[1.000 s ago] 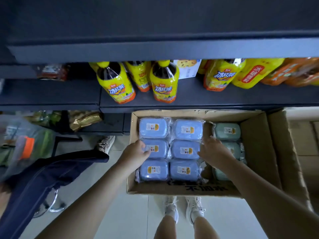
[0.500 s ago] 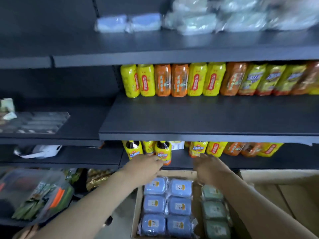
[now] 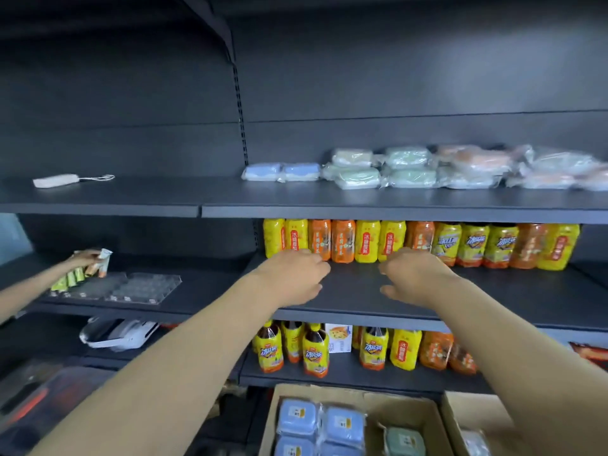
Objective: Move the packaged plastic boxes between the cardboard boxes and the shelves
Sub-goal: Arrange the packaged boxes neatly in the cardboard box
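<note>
The packaged plastic boxes point(image 3: 381, 169) I care about sit in two places: a row of blue, green and pinkish packs lies along the top shelf point(image 3: 296, 200), to the right of its upright, and more blue and green packs lie in the open cardboard box point(image 3: 329, 390) on the floor at the bottom of my view. A second cardboard box point(image 3: 460, 419) stands just beside it on the right. Neither hand has a pack. The left hand point(image 3: 296, 274) and the right hand point(image 3: 411, 274) are both held up side by side in front of the middle shelf point(image 3: 362, 301), fingers loosely bent and holding nothing, close to the row of yellow and orange bottles point(image 3: 394, 241) but not gripping any. I judge this to be a reach between loads, most likely aimed at the packs on the top shelf, well above the hands. The next move calls for lifting both hands past the shelf lip and closing on one wrapped bundle from its two ends; the film looks slippery, so I would grip the boxes rather than the loose wrap. At far left another person's hand point(image 3: 84, 258) holds a small tube over a clear tray point(image 3: 141, 284), well apart from my reach.
</note>
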